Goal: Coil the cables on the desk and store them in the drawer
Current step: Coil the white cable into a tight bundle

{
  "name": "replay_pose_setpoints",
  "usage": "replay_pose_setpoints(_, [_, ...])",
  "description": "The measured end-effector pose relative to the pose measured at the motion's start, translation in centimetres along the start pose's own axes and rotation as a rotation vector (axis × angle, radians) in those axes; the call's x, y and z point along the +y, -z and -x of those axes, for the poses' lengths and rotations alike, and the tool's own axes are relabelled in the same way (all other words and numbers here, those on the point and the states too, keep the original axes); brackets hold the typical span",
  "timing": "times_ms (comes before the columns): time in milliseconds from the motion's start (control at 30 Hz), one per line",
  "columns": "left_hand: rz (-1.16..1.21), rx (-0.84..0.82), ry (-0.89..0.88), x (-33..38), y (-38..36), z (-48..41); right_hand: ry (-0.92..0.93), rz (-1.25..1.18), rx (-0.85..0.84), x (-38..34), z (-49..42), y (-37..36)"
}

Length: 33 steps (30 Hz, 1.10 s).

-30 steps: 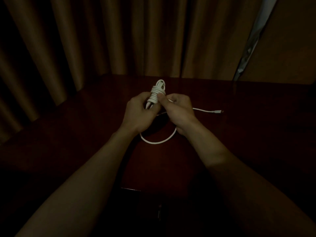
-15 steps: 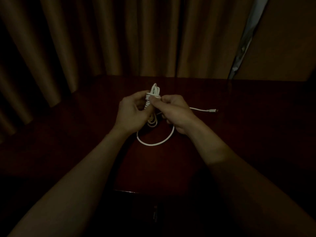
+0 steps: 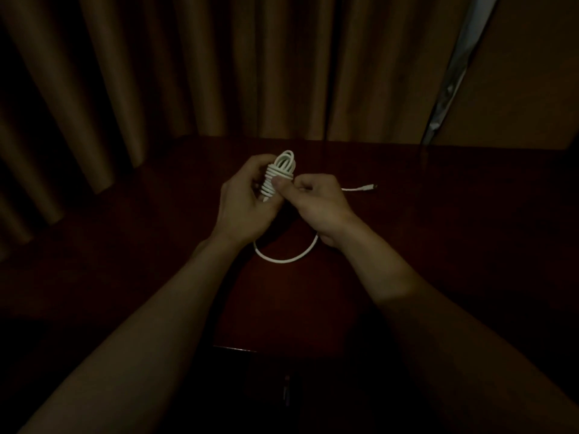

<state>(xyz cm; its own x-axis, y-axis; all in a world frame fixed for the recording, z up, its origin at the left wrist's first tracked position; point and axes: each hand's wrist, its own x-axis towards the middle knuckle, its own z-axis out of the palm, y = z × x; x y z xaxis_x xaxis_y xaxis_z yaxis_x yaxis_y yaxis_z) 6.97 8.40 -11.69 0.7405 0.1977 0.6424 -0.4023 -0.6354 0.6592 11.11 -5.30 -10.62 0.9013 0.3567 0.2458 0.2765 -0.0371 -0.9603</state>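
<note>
Brown curtains hang beyond the dark desk. Above its middle, the left hand curls round the white cable bundle, and the right hand pinches a wrap against it. A slack loop lies nearer, with the plug to the right. Easing that pinch could let the wraps spring loose. No writing is legible.

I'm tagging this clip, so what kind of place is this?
Likely a dim bedroom or hotel room: a dark wooden desk, tan curtains right behind it, and a white cable.
</note>
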Motion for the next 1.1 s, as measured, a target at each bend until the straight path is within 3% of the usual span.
replay_pose_setpoints(167, [0.157,-0.228,0.185,-0.5,0.1,-0.5,-0.018,0.003,-0.076,-0.3,0.0,0.6])
replay_pose_setpoints(300, [0.337,-0.255,0.224,-0.3,0.1,-0.6,-0.046,0.012,-0.037,-0.4,-0.4,1.7])
replay_pose_setpoints(467, [0.252,-0.163,0.198,-0.3,0.0,-0.5,-0.161,-0.028,-0.127,-0.3,-0.5,1.4])
replay_pose_setpoints(700, [0.075,-0.043,0.150,-0.6,0.3,-0.2,-0.153,-0.066,-0.142,-0.5,-0.1,1.2])
replay_pose_setpoints(800, [0.007,-0.069,0.130,-0.6,0.1,-0.2,-0.133,-0.078,-0.089,-0.5,0.3,0.8])
replay_pose_setpoints(900, [-0.003,-0.116,0.116,-0.6,0.2,-0.3,-0.115,-0.093,-0.140,-0.7,0.5,0.9])
replay_pose_setpoints(1100, [0.170,-0.285,0.131,-0.5,0.2,-0.2,-0.100,-0.095,-0.189,-0.7,0.1,1.4])
